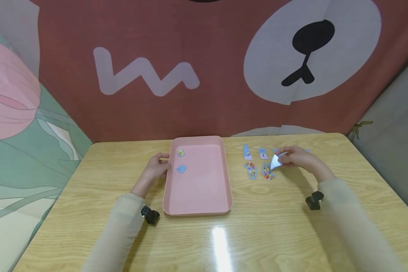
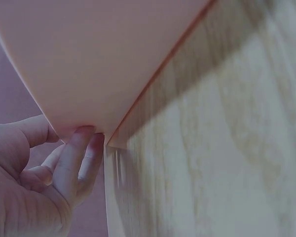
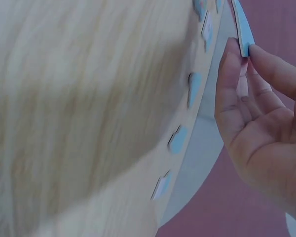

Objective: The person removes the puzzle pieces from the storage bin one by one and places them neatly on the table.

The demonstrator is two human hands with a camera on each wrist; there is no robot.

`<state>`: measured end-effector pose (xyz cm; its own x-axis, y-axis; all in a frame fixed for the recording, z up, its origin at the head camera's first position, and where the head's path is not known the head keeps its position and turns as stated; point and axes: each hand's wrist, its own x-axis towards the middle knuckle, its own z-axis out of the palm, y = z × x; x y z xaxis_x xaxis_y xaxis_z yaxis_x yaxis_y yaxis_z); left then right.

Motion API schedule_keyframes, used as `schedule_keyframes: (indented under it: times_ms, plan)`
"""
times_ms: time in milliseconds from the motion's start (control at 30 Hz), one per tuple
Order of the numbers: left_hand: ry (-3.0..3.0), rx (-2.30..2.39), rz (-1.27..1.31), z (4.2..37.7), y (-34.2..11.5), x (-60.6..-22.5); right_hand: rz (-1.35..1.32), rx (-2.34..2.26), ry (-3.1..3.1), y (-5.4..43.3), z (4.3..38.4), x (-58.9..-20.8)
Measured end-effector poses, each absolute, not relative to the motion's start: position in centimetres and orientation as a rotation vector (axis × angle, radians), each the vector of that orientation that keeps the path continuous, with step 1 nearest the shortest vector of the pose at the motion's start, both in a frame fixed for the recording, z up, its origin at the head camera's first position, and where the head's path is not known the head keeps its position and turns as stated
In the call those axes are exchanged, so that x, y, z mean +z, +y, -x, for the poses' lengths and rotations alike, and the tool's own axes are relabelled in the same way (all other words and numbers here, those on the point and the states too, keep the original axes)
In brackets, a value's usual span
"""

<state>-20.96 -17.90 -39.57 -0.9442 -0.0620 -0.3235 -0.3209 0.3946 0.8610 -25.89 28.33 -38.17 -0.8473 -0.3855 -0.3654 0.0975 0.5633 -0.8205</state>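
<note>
A pink tray (image 1: 197, 189) lies on the wooden table, and my left hand (image 1: 157, 166) grips its left side. In the left wrist view the fingers (image 2: 74, 153) press the outer wall while the thumb reaches over the rim. My right hand (image 1: 297, 156) pinches a flat, thin piece with a curved edge (image 1: 275, 162) between thumb and fingertips, above the table right of the tray. Light blue shows on this piece (image 3: 243, 29) in the right wrist view. Just under it is a flat piece with multicoloured dots (image 1: 267, 172).
Inside the tray are a round yellow-and-blue piece (image 1: 180, 152) and a small blue piece (image 1: 181, 169). Another dotted piece (image 1: 251, 170) lies near the tray's right side, below a blue-and-pink piece (image 1: 247, 152). More small blue pieces (image 3: 177, 140) line the table's far edge, before a hanging printed cloth (image 1: 156, 117).
</note>
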Motion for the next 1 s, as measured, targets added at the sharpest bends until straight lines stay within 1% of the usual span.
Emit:
schedule_keyframes:
  times_ms: [433, 1000]
  plan:
    - [2.408, 1.586, 0.347, 20.9, -17.8, -39.5, 0.221, -1.180, 2.252, 31.0, 25.1, -38.9]
    - [2.399, 1.596, 0.345, 20.9, -17.9, -39.6, 0.204, -1.130, 2.292, 31.7, 25.0, -39.8]
